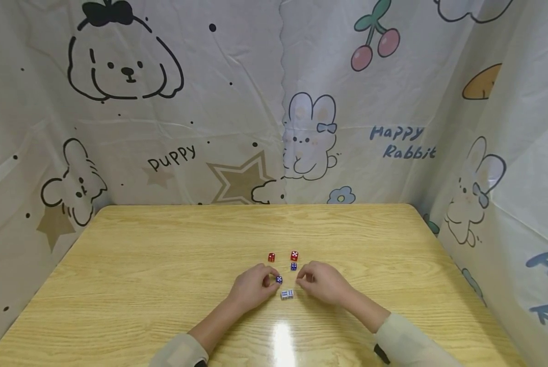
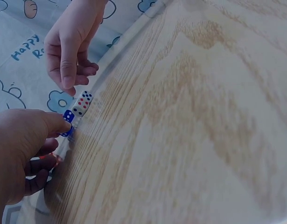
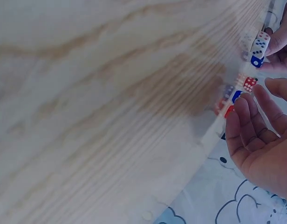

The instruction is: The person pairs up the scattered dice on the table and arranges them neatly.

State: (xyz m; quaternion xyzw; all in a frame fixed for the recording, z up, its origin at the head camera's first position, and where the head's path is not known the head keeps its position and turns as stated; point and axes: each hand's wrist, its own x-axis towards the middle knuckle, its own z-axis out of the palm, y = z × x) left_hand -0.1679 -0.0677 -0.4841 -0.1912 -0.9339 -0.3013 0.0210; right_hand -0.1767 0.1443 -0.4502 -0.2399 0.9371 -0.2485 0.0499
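My left hand [image 1: 255,285] pinches a blue die [image 1: 279,279] between thumb and fingers, low at the tabletop. Two white dice [image 1: 287,294] sit side by side just in front of it, nearer to me. To the right of these is my right hand [image 1: 325,283], its fingers loosely bent with nothing between them. Farther off, a second blue die [image 1: 293,266] stands close against a red die [image 1: 294,255]. Another red die [image 1: 271,257] lies by itself to the left. In the left wrist view, the thumb covers part of the held blue die [image 2: 67,120].
All of this is on a wood-grain table [image 1: 163,244]. A printed curtain [image 1: 237,102] with cartoon animals hangs behind the table and along its sides. Light glares off the tabletop near the front edge.
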